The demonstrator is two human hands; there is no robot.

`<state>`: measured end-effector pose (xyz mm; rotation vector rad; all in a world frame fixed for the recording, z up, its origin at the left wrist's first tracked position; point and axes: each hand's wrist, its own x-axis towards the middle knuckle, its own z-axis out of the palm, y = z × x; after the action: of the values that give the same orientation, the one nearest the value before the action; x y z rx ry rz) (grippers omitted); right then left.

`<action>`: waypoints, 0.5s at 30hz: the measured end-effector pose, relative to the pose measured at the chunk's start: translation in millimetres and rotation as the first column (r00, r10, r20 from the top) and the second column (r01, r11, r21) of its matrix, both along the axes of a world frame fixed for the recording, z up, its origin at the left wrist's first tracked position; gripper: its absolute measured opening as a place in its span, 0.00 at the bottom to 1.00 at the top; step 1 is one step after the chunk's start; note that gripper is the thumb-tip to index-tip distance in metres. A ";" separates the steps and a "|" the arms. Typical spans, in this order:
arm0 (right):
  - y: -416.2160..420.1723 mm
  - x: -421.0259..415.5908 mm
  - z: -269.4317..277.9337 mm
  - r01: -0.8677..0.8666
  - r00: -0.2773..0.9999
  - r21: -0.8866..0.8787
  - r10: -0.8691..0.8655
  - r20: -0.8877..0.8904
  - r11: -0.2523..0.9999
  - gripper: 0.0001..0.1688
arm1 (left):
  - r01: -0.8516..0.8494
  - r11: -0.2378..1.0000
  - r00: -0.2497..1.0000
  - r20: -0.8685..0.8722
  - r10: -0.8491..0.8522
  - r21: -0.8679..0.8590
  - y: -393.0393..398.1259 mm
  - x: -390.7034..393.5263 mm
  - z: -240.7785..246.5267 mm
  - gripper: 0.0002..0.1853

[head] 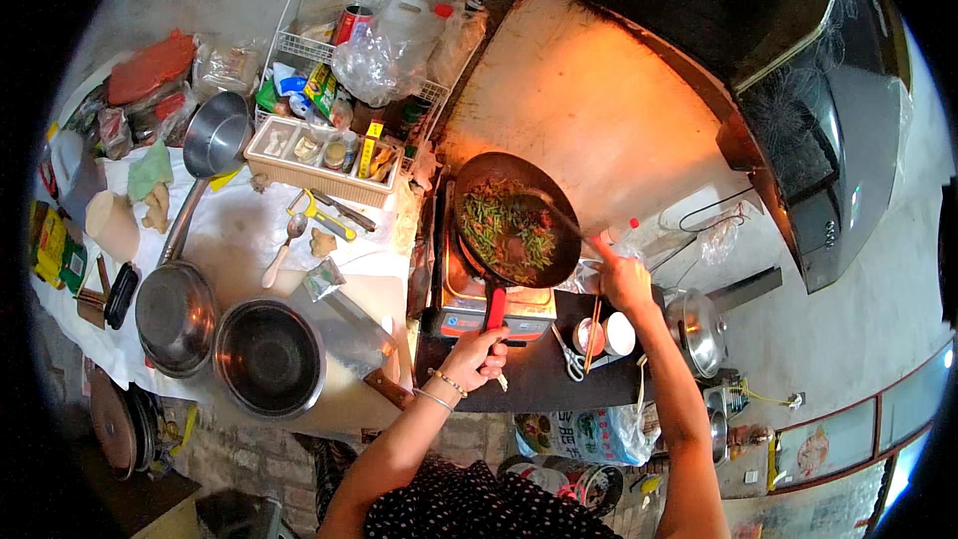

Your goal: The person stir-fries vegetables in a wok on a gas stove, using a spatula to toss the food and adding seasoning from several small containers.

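My left hand (479, 361) is closed around the red and black handle of a dark wok (563, 258), which is tilted over a gas stove (498, 320). Chopped green vegetables with reddish bits (498, 228) lie in the wok. My right hand (627, 283) grips the red end of a long-handled spatula (557, 208); its blade reaches into the food and is hard to make out.
Right of the stove are white-handled scissors (575, 365), chopsticks (593, 337) and a white cup (620, 334). A cleaver (352, 326), a steel bowl (269, 358) and a saucepan (217, 136) lie to the left. A range hood (808, 127) hangs at upper right.
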<state>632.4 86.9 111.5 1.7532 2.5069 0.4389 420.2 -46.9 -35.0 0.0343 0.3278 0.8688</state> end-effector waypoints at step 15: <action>-64.1 13.5 -16.8 0.047 0.718 -0.494 -0.373 -0.587 0.868 0.22 | -0.002 1.000 0.999 0.041 0.001 0.017 -0.6 -5.8 -4.7 0.05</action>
<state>646.0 22.9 94.7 2.2113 2.3975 -0.8955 414.5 -47.5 -39.8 0.0323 0.2819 0.8727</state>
